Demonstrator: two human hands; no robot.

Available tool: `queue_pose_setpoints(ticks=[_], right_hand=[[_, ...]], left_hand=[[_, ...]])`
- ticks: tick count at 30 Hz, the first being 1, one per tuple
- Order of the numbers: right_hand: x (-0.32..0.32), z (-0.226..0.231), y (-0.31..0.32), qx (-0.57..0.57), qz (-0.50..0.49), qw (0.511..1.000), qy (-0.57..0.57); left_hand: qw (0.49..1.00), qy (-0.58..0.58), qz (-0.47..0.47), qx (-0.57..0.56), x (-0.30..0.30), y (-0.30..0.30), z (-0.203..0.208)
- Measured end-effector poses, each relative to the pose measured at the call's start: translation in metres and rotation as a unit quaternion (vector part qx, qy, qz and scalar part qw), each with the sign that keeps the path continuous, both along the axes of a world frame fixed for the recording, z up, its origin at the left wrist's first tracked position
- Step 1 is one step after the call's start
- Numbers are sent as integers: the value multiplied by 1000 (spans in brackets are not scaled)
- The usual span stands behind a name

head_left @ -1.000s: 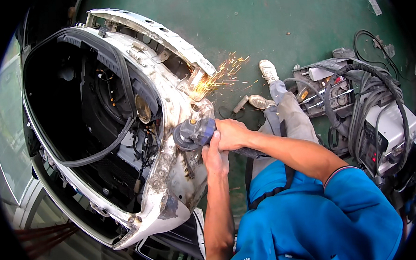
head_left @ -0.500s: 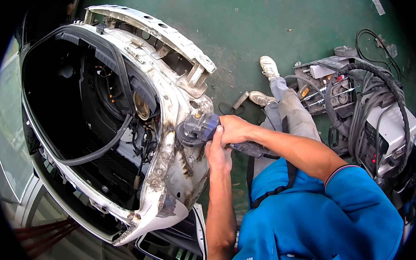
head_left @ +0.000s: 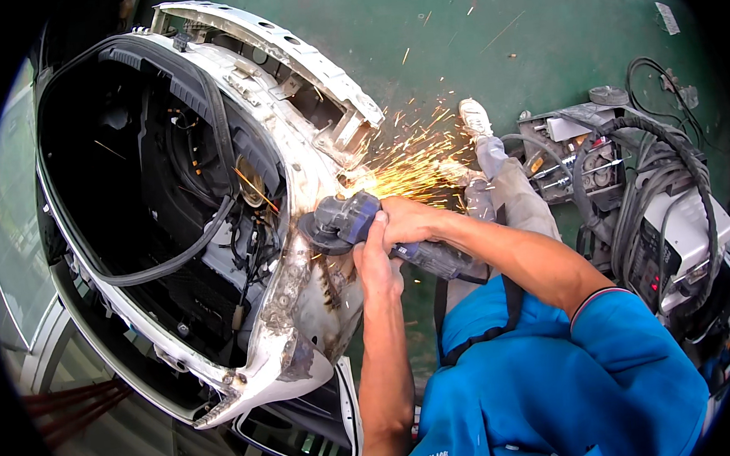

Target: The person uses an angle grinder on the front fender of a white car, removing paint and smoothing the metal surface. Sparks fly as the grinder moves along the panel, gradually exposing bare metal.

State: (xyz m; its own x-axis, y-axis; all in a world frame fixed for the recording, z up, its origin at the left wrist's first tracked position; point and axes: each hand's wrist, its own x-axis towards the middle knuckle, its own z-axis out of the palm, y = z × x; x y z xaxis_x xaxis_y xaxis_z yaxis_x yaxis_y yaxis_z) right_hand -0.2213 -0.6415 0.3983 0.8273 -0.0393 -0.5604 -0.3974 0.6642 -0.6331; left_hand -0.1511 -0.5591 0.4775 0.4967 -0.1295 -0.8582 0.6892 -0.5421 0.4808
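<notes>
An angle grinder (head_left: 356,218), dark with a blue housing, is pressed to the bare metal corner of a white car body (head_left: 276,350). Orange sparks (head_left: 415,162) spray from its disc out over the floor and past my shoes. My left hand (head_left: 375,261) is closed on the grinder near its head, coming from below. Wrapped over the body of the tool from the right is my right hand (head_left: 410,221). The two hands touch each other. Scorched, ground patches mark the metal around the disc, and the disc's contact edge is partly hidden by its guard.
A dark trunk opening with a loose black rubber seal (head_left: 207,246) and wiring lies left of the grinder. At the right stand a welding machine (head_left: 674,217) with coiled black cables and a tray of tools (head_left: 574,169). The green floor (head_left: 454,39) carries small debris.
Sparks now fly from the disc where none showed before. The grinder and both hands have shifted slightly left, and the tool's rear body has come more into view.
</notes>
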Motion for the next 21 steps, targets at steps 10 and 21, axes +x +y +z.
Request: queue_pose_setpoints(ticks=[10,21], right_hand=[[1,-1,-6,17,28,999,0],[6,-17,-5,20,44,999,-7]], left_hand=[[1000,-4,0,15,-3,-3,2],[1000,13,11,6,1,-3,-9]])
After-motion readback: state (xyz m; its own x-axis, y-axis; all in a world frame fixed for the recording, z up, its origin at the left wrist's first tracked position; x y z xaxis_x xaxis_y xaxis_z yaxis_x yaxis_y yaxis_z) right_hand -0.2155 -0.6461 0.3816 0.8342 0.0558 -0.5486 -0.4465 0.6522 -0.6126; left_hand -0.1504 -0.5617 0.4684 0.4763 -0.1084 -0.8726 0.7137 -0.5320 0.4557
